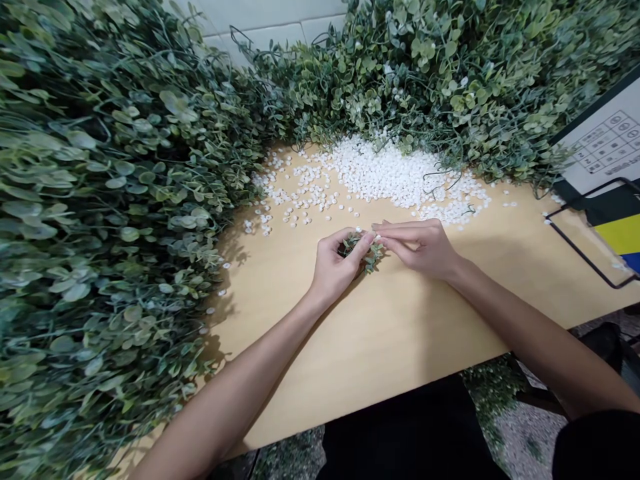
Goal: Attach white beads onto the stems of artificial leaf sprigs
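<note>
Fingers of left hand point(336, 263) and right hand point(425, 250) clamp leafy sprig point(371, 257) above bare tabletop point(400, 333).

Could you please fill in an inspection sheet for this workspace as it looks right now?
Surface: pale wooden table, flat and smooth.
Job's things: small green sprig between both hands; white pieces heaped behind it, with strays scattered to the left.
Clutter: artificial foliage piled along the left and back edges, overhanging the heap.
Hands: left hand closed round the sprig; right hand has its fingertips at the sprig's top, grip unclear.
Cables: nothing seen.
Surroundings: black wire frame and printed board at the right; tiled wall behind.
</note>
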The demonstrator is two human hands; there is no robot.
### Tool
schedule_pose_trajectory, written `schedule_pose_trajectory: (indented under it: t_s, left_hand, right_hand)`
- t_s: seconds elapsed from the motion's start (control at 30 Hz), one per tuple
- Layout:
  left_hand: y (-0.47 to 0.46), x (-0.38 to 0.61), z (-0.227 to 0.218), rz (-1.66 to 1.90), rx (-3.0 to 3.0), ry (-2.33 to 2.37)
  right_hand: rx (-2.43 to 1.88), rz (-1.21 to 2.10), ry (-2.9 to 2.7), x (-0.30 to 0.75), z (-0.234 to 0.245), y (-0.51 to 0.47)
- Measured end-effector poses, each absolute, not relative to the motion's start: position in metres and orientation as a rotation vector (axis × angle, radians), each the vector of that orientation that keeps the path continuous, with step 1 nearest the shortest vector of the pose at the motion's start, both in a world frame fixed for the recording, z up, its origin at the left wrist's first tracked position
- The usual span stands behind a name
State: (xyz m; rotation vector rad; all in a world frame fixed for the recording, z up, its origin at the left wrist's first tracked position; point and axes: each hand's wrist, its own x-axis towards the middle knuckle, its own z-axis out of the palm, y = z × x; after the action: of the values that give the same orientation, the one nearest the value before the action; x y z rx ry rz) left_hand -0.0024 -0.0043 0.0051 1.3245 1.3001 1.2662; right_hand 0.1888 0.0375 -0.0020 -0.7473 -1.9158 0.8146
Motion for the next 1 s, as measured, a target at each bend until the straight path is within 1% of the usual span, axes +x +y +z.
schedule_pose_trajectory:
  t_s: [0.3, 0.57, 0.8, 1.0]
  left_hand:
    - [-0.004, -0.004, 0.003, 1.256, 1.279, 1.239]
    - [-0.003, -0.005, 0.001, 1.257, 1.214, 1.229]
    - [-0.004, -0.004, 0.003, 1.264, 1.239, 1.249]
    - [-0.003, -0.004, 0.002, 1.269, 1.227, 1.208]
  right_hand:
    - [-0.720, 0.690, -2.021, 0.188, -0.011, 0.039]
    - [-0.759, 0.778, -1.936, 0.183, -0.013, 0.035]
    - [-0.834, 0.767, -1.927, 0.182, -0.013, 0.034]
    - [-0.800, 0.796, -1.928, 0.183, -0.013, 0.037]
